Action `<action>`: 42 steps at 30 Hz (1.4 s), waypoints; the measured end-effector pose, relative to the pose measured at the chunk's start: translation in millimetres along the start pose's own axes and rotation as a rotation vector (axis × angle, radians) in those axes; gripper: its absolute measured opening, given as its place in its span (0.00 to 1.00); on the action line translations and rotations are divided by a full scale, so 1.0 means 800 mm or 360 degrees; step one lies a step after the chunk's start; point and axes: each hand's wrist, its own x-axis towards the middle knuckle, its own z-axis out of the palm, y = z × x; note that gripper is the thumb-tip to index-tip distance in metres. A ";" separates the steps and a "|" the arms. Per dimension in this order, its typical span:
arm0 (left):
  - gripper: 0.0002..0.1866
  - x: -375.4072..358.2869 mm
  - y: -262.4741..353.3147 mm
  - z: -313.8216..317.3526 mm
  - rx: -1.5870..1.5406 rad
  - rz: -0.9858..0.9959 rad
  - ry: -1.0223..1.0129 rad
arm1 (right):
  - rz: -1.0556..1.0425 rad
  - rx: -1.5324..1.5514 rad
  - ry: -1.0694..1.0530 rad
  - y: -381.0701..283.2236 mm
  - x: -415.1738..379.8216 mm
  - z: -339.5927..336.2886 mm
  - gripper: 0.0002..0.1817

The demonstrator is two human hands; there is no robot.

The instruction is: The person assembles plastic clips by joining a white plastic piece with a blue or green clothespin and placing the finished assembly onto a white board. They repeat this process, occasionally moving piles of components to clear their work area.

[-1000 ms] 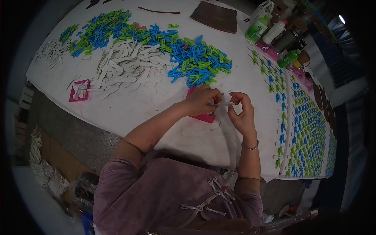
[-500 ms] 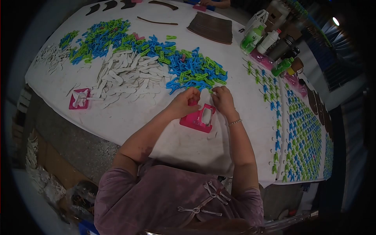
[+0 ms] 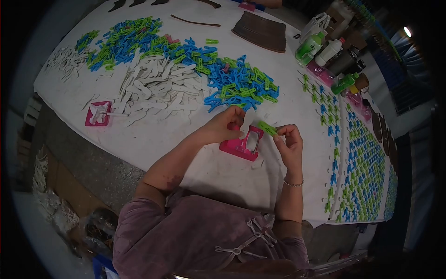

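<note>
Right hand [image 3: 289, 141] has drawn back, fingers [image 3: 280, 133] pinching a green clip [image 3: 267, 128].

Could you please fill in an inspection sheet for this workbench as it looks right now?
Surface: white table, stained.
Job's things: pink jig with a white piece standing in it; green clip.
Clutter: heap of blue and green clips, white pieces, second pink jig, bottles, clipped rows.
Grippers: left hand at the white piece; right hand pinching the green clip.
Cables: nothing seen.
Surroundings: grey floor, dim.
</note>
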 end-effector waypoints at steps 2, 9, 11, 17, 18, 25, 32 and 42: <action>0.27 0.000 -0.003 0.004 0.0040 0.0140 0.0020 | -0.0057 0.0002 -0.0059 -0.012 -0.009 0.007 0.11; 0.26 0.000 -0.004 0.006 0.0088 0.0143 -0.0034 | -0.0067 -0.0173 -0.0136 -0.003 -0.012 0.016 0.12; 0.26 0.000 -0.004 0.008 0.0095 0.0125 -0.0025 | -0.0087 -0.0236 -0.0157 -0.004 -0.011 0.019 0.12; 0.26 0.000 -0.006 0.009 0.0086 0.0199 -0.0021 | -0.0126 -0.0234 -0.0186 -0.004 -0.009 0.021 0.13; 0.26 0.000 -0.006 0.009 0.0084 0.0199 -0.0024 | -0.0124 -0.0236 -0.0183 -0.006 -0.009 0.022 0.13; 0.24 0.005 -0.006 0.006 0.0126 0.0306 0.0106 | -0.0102 -0.0280 -0.0024 0.006 0.002 0.009 0.06; 0.11 0.036 -0.076 -0.020 -0.0022 0.0341 0.0859 | 0.0676 0.0457 0.0907 0.082 0.079 -0.084 0.09; 0.08 0.041 -0.072 -0.002 0.0257 0.0411 0.0858 | 0.0852 0.0794 0.1470 0.155 0.140 -0.177 0.05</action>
